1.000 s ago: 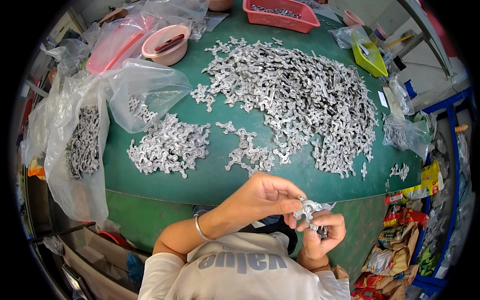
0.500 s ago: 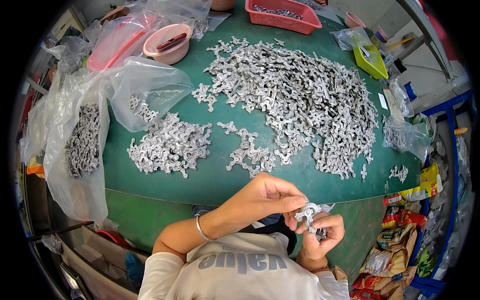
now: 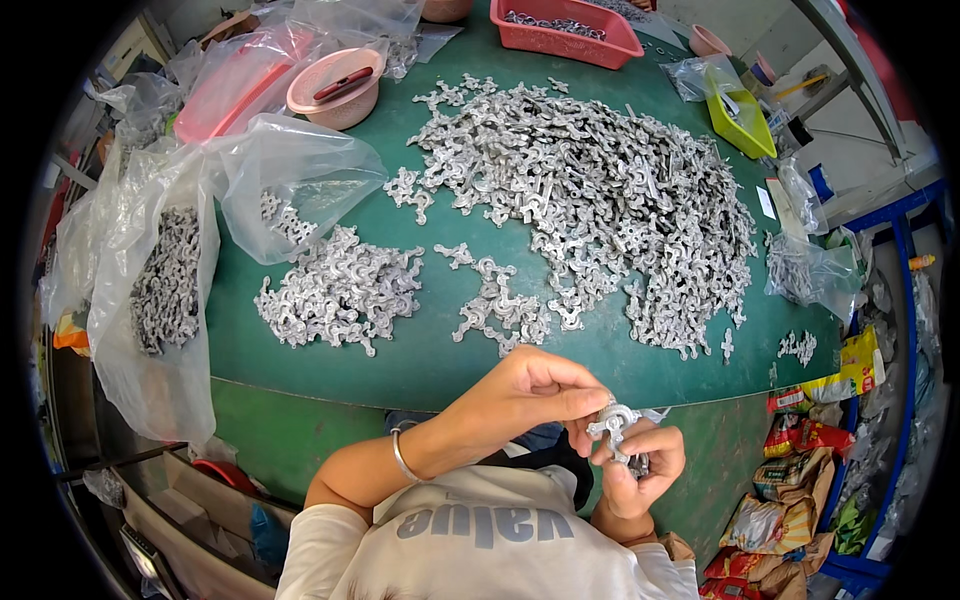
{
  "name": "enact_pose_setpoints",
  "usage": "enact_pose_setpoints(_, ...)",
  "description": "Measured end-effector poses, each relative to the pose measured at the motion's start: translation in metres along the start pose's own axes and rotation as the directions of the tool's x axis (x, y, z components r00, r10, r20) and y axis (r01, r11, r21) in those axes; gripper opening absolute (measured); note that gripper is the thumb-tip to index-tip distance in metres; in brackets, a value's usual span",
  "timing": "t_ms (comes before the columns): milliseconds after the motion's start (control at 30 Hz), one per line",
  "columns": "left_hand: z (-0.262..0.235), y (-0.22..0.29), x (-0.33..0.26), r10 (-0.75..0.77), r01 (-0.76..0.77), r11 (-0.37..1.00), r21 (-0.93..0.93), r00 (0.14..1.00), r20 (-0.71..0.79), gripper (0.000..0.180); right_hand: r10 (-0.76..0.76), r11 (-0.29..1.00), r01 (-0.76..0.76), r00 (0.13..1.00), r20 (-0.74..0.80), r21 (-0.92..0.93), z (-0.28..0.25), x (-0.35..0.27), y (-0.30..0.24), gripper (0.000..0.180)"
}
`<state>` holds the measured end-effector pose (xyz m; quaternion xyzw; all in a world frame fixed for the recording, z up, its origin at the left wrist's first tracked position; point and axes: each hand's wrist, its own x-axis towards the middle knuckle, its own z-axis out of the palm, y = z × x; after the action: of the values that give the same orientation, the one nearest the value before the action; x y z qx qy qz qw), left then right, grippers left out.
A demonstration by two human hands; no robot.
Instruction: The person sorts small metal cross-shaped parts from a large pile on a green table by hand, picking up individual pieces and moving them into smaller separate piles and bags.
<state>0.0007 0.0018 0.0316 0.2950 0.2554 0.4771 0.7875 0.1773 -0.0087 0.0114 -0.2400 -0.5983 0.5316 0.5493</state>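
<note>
Both hands meet in front of my chest, just off the table's near edge. Small silver-grey metal castings [image 3: 613, 422] with curved arms sit between them. My left hand [image 3: 550, 393] pinches the upper edge of one casting with thumb and fingers; a bracelet is on that wrist. Closed around its lower side is my right hand [image 3: 645, 474], with more grey metal in the fingers, partly hidden. A large heap of like castings [image 3: 610, 200] covers the middle and right of the table. Smaller piles lie nearer, one at left [image 3: 345, 290] and one at centre [image 3: 505, 305].
The green table [image 3: 420, 375] carries a pink bowl [image 3: 335, 105] with a red-handled tool, a red tray [image 3: 570, 45] and a yellow-green basket [image 3: 740, 120]. A clear plastic bag [image 3: 150, 370] of castings hangs over the left edge. Blue shelving [image 3: 905, 240] stands at right beside printed sacks [image 3: 770, 520].
My right hand and the castings have shifted very slightly to the left, and the casting has turned a little. The piles on the table look the same.
</note>
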Motion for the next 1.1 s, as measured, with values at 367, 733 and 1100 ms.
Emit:
enact_pose_setpoints(367, -0.009, -0.003, 0.000, -0.090, 0.088, 0.996, -0.027, 0.991, -0.099, 0.018, 0.207, 0.975, -0.202, 0.977, -0.050, 0.091, 0.000, 0.002, 0.003, 0.016)
enact_pose_setpoints(733, -0.013, -0.007, 0.002, -0.162, 0.150, 0.968, -0.200, 0.986, -0.046, 0.019, 0.200, 0.972, -0.194, 0.979, -0.037, 0.131, 0.000, 0.004, 0.002, 0.018)
enact_pose_setpoints(1100, -0.056, 0.006, -0.027, 0.524, -0.124, 0.761, 0.637, 0.697, -0.490, 0.016, 0.219, 0.869, -0.287, 0.954, -0.206, -0.404, -0.025, 0.030, 0.039, 0.024)
